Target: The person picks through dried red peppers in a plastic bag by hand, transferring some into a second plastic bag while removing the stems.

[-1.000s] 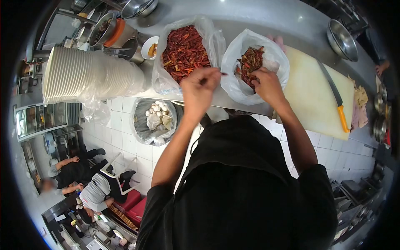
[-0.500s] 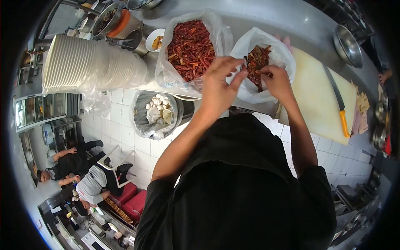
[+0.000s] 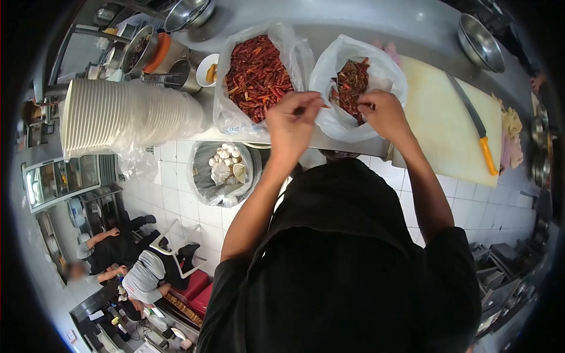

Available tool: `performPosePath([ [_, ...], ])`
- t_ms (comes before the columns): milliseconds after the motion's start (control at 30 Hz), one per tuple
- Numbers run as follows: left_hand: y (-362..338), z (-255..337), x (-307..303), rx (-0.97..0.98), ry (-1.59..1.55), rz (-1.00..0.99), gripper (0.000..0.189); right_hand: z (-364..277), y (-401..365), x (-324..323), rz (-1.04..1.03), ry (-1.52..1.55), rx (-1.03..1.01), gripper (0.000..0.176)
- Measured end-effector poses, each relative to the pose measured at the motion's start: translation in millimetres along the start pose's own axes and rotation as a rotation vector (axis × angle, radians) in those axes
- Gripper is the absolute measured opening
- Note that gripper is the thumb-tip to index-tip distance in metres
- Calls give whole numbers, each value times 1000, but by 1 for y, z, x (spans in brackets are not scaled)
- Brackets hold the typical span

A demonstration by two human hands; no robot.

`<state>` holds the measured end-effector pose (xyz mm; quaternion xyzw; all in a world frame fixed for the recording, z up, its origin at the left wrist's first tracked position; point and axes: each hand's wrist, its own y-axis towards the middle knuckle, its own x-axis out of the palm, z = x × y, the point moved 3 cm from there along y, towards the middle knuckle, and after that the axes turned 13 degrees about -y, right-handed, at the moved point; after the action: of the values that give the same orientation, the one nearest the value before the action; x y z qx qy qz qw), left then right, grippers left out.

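Observation:
A clear bag full of dried red chilies (image 3: 256,73) lies open on the metal counter. To its right is a white plastic bag (image 3: 326,65) holding a smaller pile of chili pieces (image 3: 352,85). My left hand (image 3: 292,120) is between the two bags, its fingers pinched on a small reddish chili piece. Over the right part of the white bag is my right hand (image 3: 384,115), thumb and fingers drawn together beside the pile; what they hold, if anything, is too small to make out.
A cutting board (image 3: 435,123) with an orange-handled knife (image 3: 486,154) lies at right. Stacked white containers (image 3: 112,117) stand at left, near a small bowl (image 3: 207,69). A lined bin (image 3: 197,176) is below the counter edge. Two people (image 3: 144,276) are at lower left.
My left hand has moved left and down, away from the chili pile, and its fingers have closed. My right hand stays by the pile. The whole view has shifted slightly.

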<state>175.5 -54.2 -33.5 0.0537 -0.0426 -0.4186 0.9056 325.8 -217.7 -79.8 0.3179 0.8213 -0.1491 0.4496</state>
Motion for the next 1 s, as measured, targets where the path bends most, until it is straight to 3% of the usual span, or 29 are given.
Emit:
performPosePath([
  [33,3,1,-11,-38,-36,37,15,1,1,5,54,-203,-65,16],
  [200,40,17,-65,78,194,215,20,-5,12,32,-88,-393,-70,16],
  [333,50,21,-82,336,419,235,26,-5,20,49,-90,-440,-54,16],
  [433,31,24,-70,222,281,230,29,-7,19,50,-94,-445,-46,16],
  [633,3,41,-36,207,224,117,27,2,19,31,16,-115,10,18],
  [767,-1,31,-15,136,164,6,30,17,28,14,-147,309,189,19],
  [833,-1,29,-1,212,194,-82,33,9,25,-1,-242,547,274,20],
  [933,-1,42,24,294,245,-202,36,-9,19,-19,-334,775,217,23],
  [1000,1,34,33,247,205,-243,36,-18,16,-25,-389,878,160,23],
])
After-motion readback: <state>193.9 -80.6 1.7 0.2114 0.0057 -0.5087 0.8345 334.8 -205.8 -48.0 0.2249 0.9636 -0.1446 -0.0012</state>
